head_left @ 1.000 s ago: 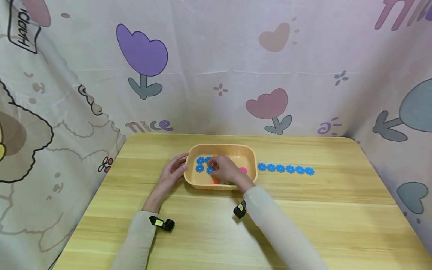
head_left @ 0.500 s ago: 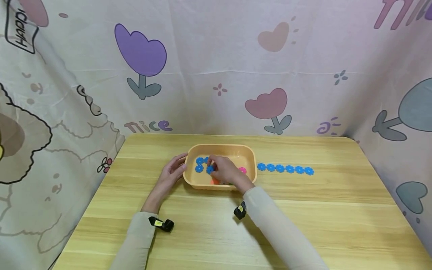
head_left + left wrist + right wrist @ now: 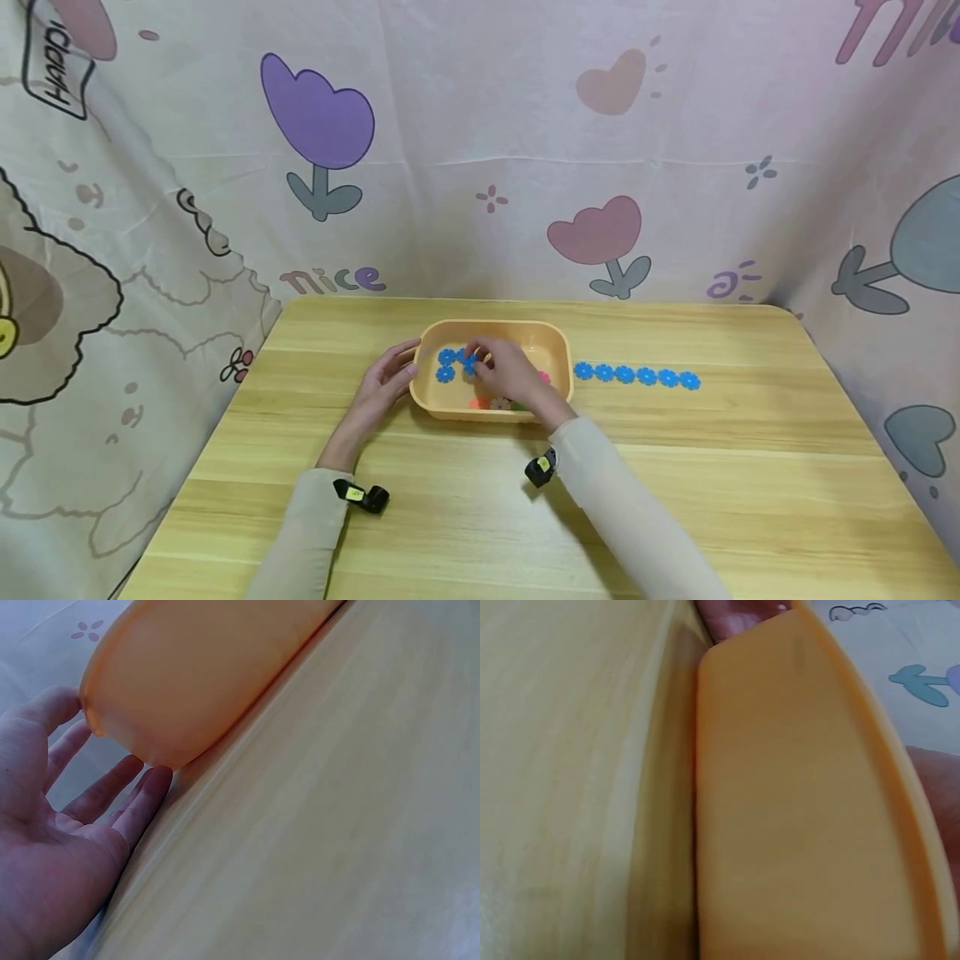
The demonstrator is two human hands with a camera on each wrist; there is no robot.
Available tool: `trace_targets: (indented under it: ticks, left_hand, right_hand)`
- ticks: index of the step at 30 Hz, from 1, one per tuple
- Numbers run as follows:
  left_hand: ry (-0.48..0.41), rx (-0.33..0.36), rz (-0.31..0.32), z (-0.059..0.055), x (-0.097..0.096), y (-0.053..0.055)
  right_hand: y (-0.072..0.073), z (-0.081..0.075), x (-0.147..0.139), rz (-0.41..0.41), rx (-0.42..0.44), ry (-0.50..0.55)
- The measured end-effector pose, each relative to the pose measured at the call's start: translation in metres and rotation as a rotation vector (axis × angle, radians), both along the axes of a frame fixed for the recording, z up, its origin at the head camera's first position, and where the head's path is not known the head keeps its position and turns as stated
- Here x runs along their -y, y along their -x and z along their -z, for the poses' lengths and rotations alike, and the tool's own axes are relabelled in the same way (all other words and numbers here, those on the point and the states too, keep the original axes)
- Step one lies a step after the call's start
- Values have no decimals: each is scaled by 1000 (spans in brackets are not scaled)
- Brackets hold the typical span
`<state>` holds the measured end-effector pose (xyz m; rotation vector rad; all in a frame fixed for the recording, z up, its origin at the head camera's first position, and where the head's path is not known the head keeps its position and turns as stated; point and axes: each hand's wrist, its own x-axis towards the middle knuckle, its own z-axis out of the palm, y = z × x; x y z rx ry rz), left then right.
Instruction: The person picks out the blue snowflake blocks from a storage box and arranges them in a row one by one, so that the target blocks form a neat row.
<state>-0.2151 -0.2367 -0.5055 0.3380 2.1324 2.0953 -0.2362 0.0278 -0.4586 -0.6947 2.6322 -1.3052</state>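
A yellow-orange plastic basin [image 3: 457, 408] stands on the table with several blue notched flower-shaped discs [image 3: 446, 374] at its left end. My left hand [image 3: 381, 387] rests against the basin's left end; in the left wrist view its loosely spread fingers [image 3: 154, 791] touch the outer wall. Inside the basin my right hand [image 3: 510, 373] pinches one blue flower-shaped disc [image 3: 470, 367] between thumb and fingertips, partly covered by the fingers. The right wrist view shows mostly the basin's outer side [image 3: 795, 795]; the right fingers are hidden there.
Right of the basin, several blue discs [image 3: 625, 374] lie in a row on the wooden table [image 3: 450, 517]. An orange disc [image 3: 478, 403], a pink disc [image 3: 544, 377] and other pieces lie inside the basin. A printed curtain [image 3: 450, 167] hangs behind.
My right hand has drawn back slightly to the right and away with the blue disc, which has left its earlier spot in the basin. My left hand stays at the basin's left end.
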Motion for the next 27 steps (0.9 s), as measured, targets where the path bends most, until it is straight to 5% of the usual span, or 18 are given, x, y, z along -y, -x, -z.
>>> trace_targets:
  ticks: [27]
  left_hand:
    - [-6,8,-3,-1,0,0]
  right_hand:
    - [-28,-27,-39,10,-50,134]
